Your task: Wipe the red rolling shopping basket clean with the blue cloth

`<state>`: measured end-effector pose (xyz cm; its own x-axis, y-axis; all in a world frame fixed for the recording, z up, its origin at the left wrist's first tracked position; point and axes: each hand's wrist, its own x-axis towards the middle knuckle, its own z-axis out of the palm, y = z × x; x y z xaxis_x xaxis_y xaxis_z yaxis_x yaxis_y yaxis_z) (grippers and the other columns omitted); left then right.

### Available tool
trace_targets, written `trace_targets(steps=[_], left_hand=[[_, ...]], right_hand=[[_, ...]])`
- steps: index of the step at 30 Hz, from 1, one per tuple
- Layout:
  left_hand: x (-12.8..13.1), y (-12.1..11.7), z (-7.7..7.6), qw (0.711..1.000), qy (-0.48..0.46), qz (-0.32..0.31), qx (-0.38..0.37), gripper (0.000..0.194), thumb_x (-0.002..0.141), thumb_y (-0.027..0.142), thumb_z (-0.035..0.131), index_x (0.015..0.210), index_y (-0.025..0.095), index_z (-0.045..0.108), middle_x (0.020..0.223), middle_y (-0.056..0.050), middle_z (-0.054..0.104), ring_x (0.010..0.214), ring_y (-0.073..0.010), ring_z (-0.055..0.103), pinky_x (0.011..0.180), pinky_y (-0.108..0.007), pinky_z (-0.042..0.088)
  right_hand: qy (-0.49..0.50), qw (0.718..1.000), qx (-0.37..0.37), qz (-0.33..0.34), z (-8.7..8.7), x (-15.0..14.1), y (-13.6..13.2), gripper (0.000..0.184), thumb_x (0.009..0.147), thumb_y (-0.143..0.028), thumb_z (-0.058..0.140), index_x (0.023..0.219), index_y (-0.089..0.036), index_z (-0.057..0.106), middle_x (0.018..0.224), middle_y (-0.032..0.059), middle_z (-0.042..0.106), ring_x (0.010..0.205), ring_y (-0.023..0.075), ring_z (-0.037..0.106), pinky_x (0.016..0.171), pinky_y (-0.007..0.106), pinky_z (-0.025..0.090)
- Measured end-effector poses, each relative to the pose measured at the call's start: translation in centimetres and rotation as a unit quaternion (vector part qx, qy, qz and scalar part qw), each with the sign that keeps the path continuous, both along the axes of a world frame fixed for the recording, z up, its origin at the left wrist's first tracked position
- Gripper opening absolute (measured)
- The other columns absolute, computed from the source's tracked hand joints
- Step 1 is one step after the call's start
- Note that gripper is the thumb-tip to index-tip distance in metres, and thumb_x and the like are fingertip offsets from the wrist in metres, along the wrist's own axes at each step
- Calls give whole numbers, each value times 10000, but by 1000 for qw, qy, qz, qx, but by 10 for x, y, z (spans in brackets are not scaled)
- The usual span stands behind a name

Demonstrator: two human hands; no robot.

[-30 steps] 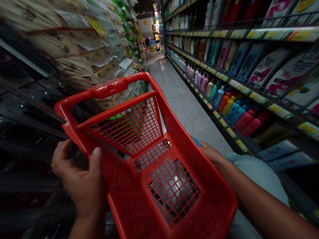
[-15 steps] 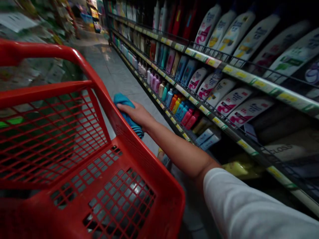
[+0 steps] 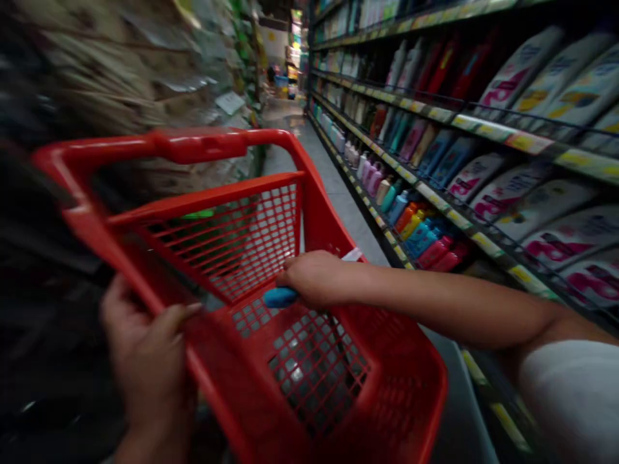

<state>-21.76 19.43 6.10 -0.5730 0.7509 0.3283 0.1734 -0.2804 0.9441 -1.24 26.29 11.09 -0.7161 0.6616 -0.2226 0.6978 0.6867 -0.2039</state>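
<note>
1. Pinching the left side wall of the red basket [image 3: 316, 209], the left grip [image 3: 149, 341] sits nearest the camera at lower left, its thumb over the rim and its fingers on the outer side; motion blur softens it.
2. At lower right, a white sleeve [image 3: 570, 386] covers the upper part of the right arm, which crosses over the basket's right side wall.
3. The basket is plastic, angled across the aisle, with a mesh floor [image 3: 314, 374].
4. The right grip [image 3: 316, 280] is inside the basket, above the floor, fingers curled around a blue cloth [image 3: 280, 297]. One end of the cloth protrudes to the left; contact between cloth and basket cannot be determined.
5. Beyond it, a mesh flap [image 3: 213, 195] slants across the far part of the basket. A thick red handle [image 3: 198, 145] runs behind and above it.
6. Right side: shelves [image 3: 488, 247] with yellow-marked label rails. White bottles [image 3: 561, 248] with pink markings occupy a middle level; orange, yellow, blue and pink bottles [image 3: 423, 235] stand below.
7. Left side: stacked beige packages [image 3: 101, 71], blurred, lettering illegible.
8. Farthest: grey floor [image 3: 333, 180] leads to a brighter area at the aisle's end, contents indistinct.
</note>
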Motion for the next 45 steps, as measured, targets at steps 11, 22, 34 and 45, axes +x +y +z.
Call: trace_targets(steps=[11,22,34,45], left_hand=[[1,-21,-11,1000,-7,3,-6,808,679,177,640,1455,248,423,1468,-80,495,1373,-275,514,1203,-419,401],[0,-23,-13,1000,-17,13,9,845,653,184,643,1464,240,413,1436,-85,498,1338,-280,541,1181,-426,424],[12,-18,-9,1000,18,22,7,812,648,178,634,1437,242,451,1370,-78,454,1332,-256,507,1190,-362,393],[26,-13,-6,999,22,33,-1,856,603,182,624,1444,242,470,1319,-74,464,1252,-256,545,1136,-376,455]], right_hand=[[-94,946,-31,-309,-134,-60,8,494,939,-69,422,1416,15,517,1407,356,515,1311,399,539,930,519,540],[1,1000,-2,-22,-174,-51,-19,467,1006,-194,414,1461,-200,519,1410,143,558,1272,280,466,1063,401,441],[-23,995,-83,-56,-168,3,-95,668,925,-170,492,1579,-177,362,1576,176,414,1380,316,426,1124,459,409],[-113,979,-164,-37,-138,58,-127,820,644,-100,777,1417,-212,528,1434,178,532,1253,348,587,998,482,522]])
